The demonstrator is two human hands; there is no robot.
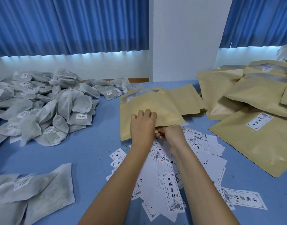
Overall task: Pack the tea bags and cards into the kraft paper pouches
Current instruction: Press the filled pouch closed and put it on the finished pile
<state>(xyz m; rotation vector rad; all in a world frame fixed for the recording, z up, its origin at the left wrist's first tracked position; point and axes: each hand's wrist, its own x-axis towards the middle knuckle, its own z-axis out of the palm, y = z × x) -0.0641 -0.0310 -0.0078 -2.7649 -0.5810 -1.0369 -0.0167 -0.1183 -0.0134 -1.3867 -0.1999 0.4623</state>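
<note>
My left hand (142,125) grips the kraft pouch (149,103) beside the cards (172,184), my right hand (170,135) pinching its mouth, likely to open it.

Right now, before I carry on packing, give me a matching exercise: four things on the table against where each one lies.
1 tea bag heap
2 cards
3 labelled pouch
4 held pouch

A scattered, near centre
B right side
C far left
D mid-table, under the left hand

Pairs: 1-C, 2-A, 3-B, 4-D
</note>
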